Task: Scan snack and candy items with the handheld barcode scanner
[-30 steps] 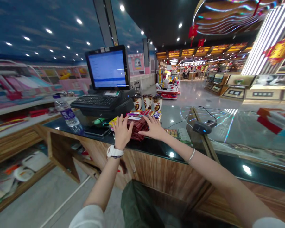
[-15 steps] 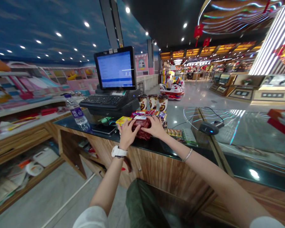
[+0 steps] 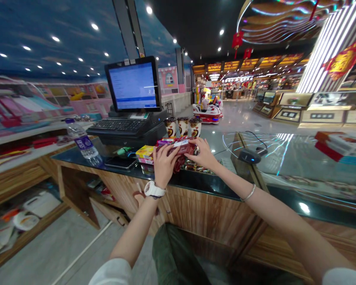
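Both hands meet at a dark red package (image 3: 184, 147) with a white label, held tilted above the counter's front edge. My left hand (image 3: 165, 164) grips its left side, with a white watch on the wrist. On the right end, my right hand (image 3: 202, 154) holds it between thumb and fingers. Just left of my left hand lies a yellow box (image 3: 144, 153). More packets in red and purple wrappers are partly hidden behind the hands. Three patterned cups (image 3: 183, 127) with dark lids stand behind them.
A monitor (image 3: 133, 85) and keyboard (image 3: 117, 126) stand at the back left, near a water bottle (image 3: 84, 144) and a dark tablet (image 3: 120, 161). To the right lie a black scanner (image 3: 249, 155) and a red-and-white box (image 3: 342, 146). Below the counter, a cabinet door (image 3: 77, 196) hangs open.
The view has turned slightly right. My hands have moved right, away from the yellow box, and the dark red package is now raised and tilted between them.
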